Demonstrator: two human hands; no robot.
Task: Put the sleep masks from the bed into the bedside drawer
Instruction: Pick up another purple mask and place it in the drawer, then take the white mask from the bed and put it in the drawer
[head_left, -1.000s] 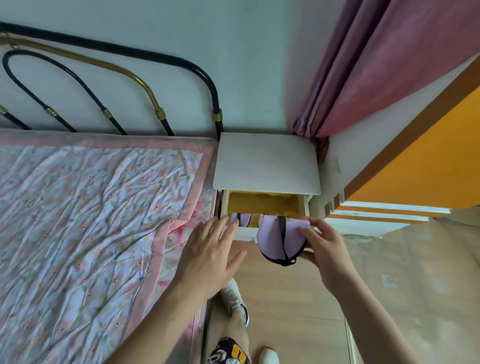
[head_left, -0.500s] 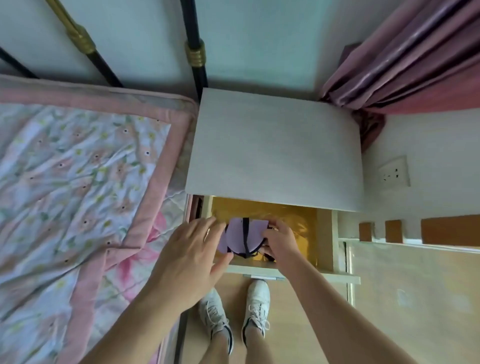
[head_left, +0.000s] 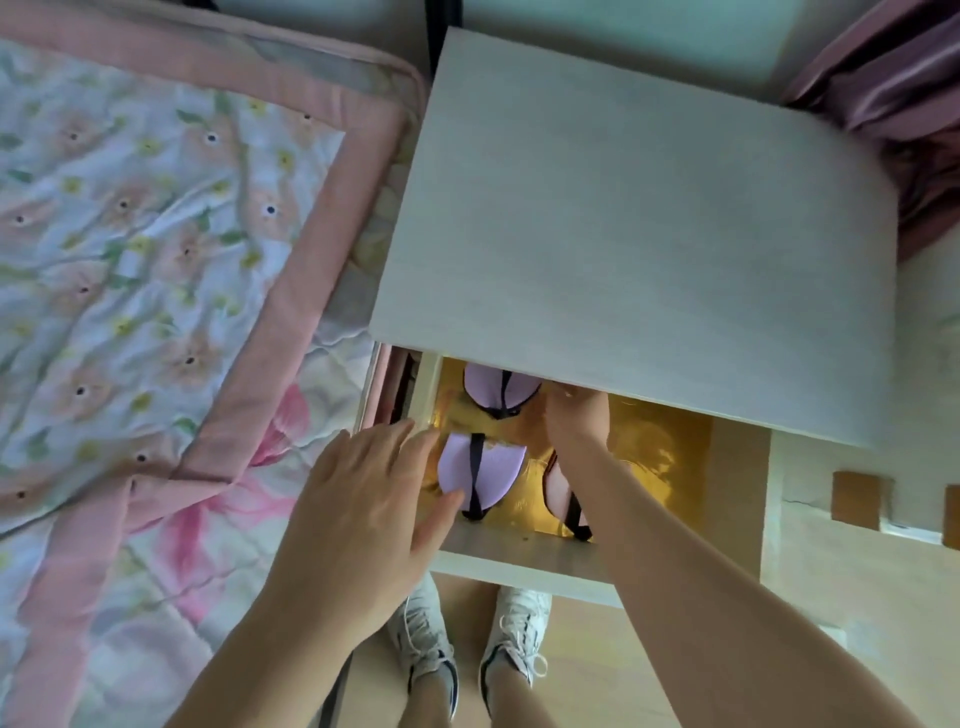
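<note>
The bedside drawer stands pulled out, lined in shiny gold. Three sleep masks lie inside. A lilac sleep mask with a black strap sits at the back, half under the nightstand top. A second lilac mask lies at the front left. A pinkish mask is partly hidden by my right forearm. My left hand hovers open over the drawer's front left corner, thumb at the second mask. My right hand reaches deep inside, beside the back mask; its fingertips are hidden under the top.
The white nightstand top overhangs the drawer's back half. The bed with its floral pink quilt lies close on the left. A pink curtain hangs at the top right. My white sneakers stand on the wooden floor below the drawer.
My head has come closer over the drawer. My right hand has carried a lilac mask from in front of the drawer into it and pushed on toward the back; my left hand stayed at the front left corner.
</note>
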